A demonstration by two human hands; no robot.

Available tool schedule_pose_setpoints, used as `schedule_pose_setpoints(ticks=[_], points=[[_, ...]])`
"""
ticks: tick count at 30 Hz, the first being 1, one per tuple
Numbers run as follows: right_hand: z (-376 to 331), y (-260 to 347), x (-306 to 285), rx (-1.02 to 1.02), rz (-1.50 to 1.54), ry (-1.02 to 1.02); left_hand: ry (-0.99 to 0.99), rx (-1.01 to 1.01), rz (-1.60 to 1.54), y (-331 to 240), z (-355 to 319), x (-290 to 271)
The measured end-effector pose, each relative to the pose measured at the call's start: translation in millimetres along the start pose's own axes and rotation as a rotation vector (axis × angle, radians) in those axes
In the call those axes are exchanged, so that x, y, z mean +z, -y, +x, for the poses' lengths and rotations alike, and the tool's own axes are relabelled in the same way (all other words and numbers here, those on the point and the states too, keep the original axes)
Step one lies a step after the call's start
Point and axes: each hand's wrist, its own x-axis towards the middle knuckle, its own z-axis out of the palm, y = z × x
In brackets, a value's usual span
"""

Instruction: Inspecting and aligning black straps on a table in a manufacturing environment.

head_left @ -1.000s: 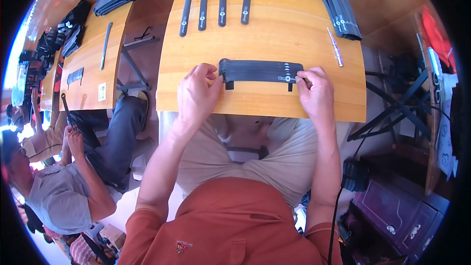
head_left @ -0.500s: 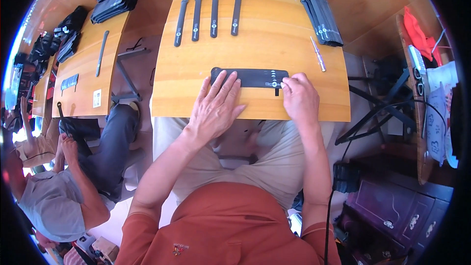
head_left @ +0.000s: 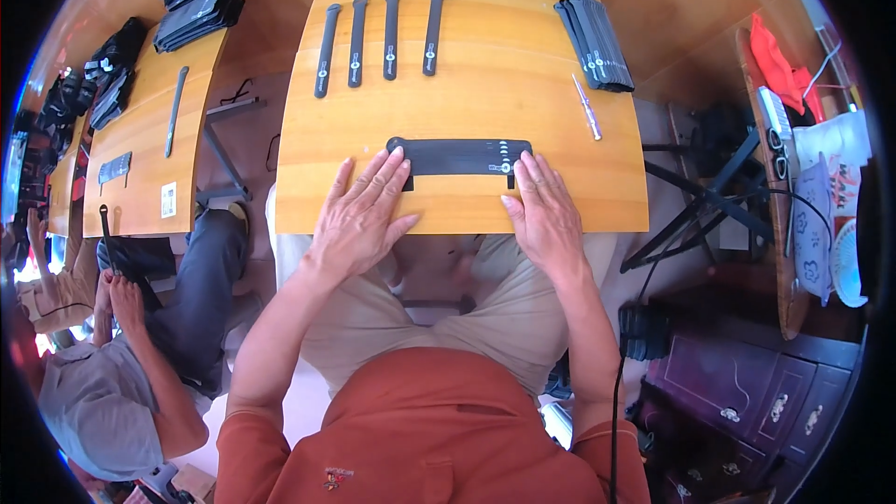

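**Flat at Both Ends Now**

Our left hand (head_left: 359, 215) lies spread at eight o'clock of the dark bundle (head_left: 457, 157), fingertips on its left end. The bundle sits at twelve o'clock on the wooden table (head_left: 467, 112), near our edge. Our right hand (head_left: 546, 210) is at the bundle's four o'clock. A moment ago it pinched the right end; now it lies flat there. Our hands are apart, gripping nothing. We think this evens the bundle. At four o'clock stands a dark cabinet (head_left: 695, 373); we cannot see inside.
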Motion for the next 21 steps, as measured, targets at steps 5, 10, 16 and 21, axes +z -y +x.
schedule_pose_setpoints(ticks=[5,10,16,21], points=[[30,7,-17,-0.022,-0.010,-0.070,0.003,0.021,-0.015,5,-4,1],[112,31,9,0.010,0.121,-0.238,-0.019,0.022,0.015,5,-7,1],[191,56,45,0.107,0.028,-0.097,-0.043,0.026,0.005,6,-7,1],[211,40,53,0.157,-0.171,0.038,-0.047,0.022,-0.026,7,-8,2]])
